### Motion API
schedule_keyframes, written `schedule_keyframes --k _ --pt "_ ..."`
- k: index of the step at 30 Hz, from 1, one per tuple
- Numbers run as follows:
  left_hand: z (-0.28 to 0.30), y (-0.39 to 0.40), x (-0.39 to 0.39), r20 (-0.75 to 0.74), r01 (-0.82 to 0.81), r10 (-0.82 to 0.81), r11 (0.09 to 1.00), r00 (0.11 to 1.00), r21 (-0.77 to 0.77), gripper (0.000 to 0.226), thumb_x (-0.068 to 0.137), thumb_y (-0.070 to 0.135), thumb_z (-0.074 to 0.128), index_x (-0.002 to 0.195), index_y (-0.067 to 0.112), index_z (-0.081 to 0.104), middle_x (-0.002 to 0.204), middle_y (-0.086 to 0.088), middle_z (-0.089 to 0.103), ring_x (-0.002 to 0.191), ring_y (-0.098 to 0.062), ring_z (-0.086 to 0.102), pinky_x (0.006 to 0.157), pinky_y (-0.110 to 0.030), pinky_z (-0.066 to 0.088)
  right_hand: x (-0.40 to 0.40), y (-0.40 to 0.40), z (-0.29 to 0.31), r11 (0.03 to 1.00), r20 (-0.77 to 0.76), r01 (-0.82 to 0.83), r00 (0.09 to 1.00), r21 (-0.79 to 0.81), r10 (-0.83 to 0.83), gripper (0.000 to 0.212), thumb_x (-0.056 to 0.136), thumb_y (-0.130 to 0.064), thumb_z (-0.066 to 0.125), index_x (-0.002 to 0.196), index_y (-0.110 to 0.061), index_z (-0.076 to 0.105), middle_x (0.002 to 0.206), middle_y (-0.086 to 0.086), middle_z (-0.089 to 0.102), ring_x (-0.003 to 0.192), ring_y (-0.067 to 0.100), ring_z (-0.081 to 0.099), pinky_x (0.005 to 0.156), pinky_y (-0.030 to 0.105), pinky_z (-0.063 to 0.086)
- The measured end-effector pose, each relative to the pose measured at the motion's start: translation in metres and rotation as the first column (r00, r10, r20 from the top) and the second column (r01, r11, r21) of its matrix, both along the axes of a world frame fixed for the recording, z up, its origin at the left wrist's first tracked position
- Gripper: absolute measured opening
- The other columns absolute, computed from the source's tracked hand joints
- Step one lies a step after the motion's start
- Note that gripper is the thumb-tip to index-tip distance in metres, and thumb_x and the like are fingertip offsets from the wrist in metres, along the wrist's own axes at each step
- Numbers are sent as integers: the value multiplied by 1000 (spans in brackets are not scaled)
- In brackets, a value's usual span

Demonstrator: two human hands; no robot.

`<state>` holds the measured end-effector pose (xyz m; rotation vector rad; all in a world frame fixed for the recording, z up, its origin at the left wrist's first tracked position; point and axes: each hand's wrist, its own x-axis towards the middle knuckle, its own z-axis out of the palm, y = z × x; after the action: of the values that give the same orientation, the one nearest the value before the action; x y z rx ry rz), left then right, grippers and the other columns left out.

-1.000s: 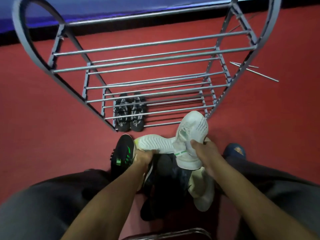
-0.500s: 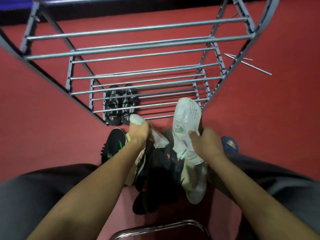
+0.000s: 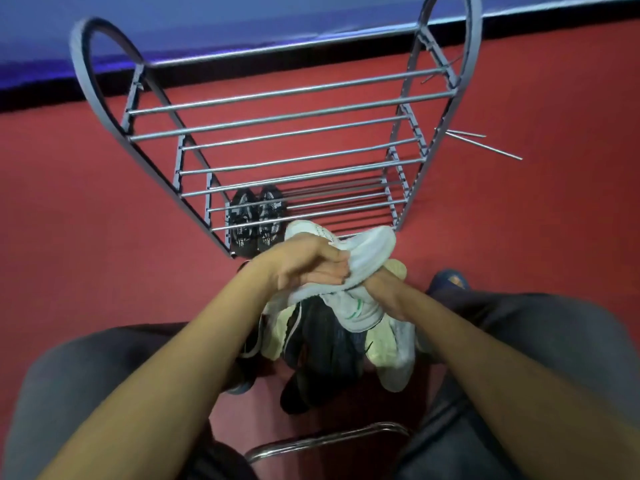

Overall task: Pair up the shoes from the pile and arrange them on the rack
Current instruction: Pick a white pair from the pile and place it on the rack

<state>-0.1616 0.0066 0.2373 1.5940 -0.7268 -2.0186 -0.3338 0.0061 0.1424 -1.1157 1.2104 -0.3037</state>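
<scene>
Two white sneakers with green marks are bunched together in front of the rack. My left hand (image 3: 308, 263) grips one white sneaker (image 3: 370, 251) from above, its fingers curled round the shoe. My right hand (image 3: 384, 289) lies under it and holds the other white sneaker (image 3: 356, 311); most of that hand is hidden. Below them lies the pile (image 3: 322, 358) of black and pale yellow shoes between my knees. The grey metal rack (image 3: 277, 116) stands ahead, with a black patterned pair (image 3: 254, 221) on its lowest tier at the left.
Red floor surrounds the rack. Loose metal rods (image 3: 485, 147) lie on the floor right of the rack. A blue shoe (image 3: 448, 278) peeks out by my right knee. A chrome chair rail (image 3: 325, 441) curves at the bottom, and a blue wall runs behind.
Both hands have come together above the pile, bringing the two white sneakers against each other. My left hand has crossed over the right. The camera has tilted up, showing more of the rack.
</scene>
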Motion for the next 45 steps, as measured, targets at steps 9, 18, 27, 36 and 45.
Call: schedule_keyframes --k 9,18,27,36,45 --pt "16 39 8 969 529 210 811 131 -248 63 74 67 67 122 28 53 107 4 62 94 -21 60 78 -35 48 19 0 10 995 242 24 969 95 -46 36 93 -28 60 125 -11 64 114 14 72 112 32 66 104 55 48" --pt "6 41 61 813 170 57 967 579 -189 82 57 87 65 81 9 70 71 -6 73 65 -23 69 63 -34 52 19 -16 12 970 199 192 955 147 -220 33 97 -23 59 127 -7 63 119 14 72 112 31 68 103 48 50" --pt "-16 45 68 560 -294 459 884 690 -363 41 85 56 62 73 17 67 49 9 58 49 -14 53 54 -30 39 21 -17 16 933 183 322 919 158 -348 35 101 -28 53 131 -12 58 122 9 70 110 28 68 101 46 52" --pt "-103 66 74 795 -102 92 994 600 -38 49 90 52 50 87 6 66 94 -12 69 84 -31 63 74 -35 47 -43 -39 22 968 -496 244 834 -61 -241 37 94 -21 55 122 4 60 117 19 64 105 35 63 79 31 44" --pt "-190 50 65 728 105 -243 967 641 230 51 92 42 50 114 0 69 116 -20 70 108 -36 66 87 -36 54 -90 -50 25 835 -413 545 745 -78 -524 46 95 -21 54 135 4 53 128 18 62 106 33 63 75 29 46"
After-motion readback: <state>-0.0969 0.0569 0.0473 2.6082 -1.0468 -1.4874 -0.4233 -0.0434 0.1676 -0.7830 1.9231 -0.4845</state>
